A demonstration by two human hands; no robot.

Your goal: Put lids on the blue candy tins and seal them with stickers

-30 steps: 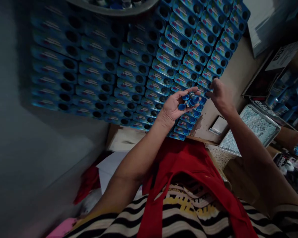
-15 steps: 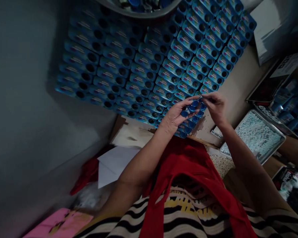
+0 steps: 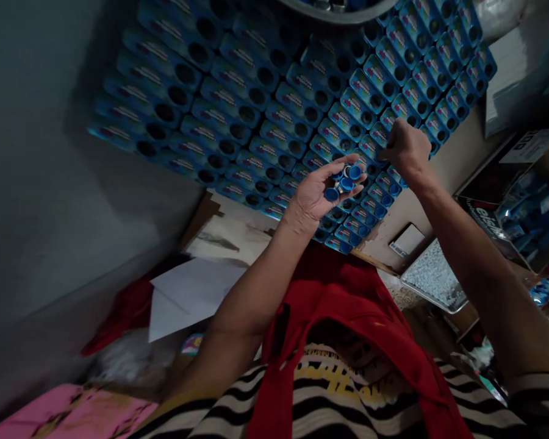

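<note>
Palm up, my left hand (image 3: 312,194) cradles several small round blue caps (image 3: 346,183) with pale parts under them; its fingers curl loosely around them. My right hand (image 3: 408,148) is farther forward and to the right, closed, with its fingertips down at the blue printed cases (image 3: 281,114). Whatever those fingertips pinch is hidden by the hand. The cases stand in tight rows, each with a round dark hole at one end. In the nearest right rows, blue caps (image 3: 387,200) sit in the holes.
Above the far rows, a metal bowl (image 3: 348,16) holds blue and shiny pieces. At right are a small white box (image 3: 407,239), a metal tray (image 3: 439,306) of pale bits and a carton (image 3: 487,216) with blue items. White paper (image 3: 194,296) lies at left.
My right hand has left the left hand's fingertips and moved forward and right, down to the cases. My left hand still holds the caps. The view has shifted somewhat.
</note>
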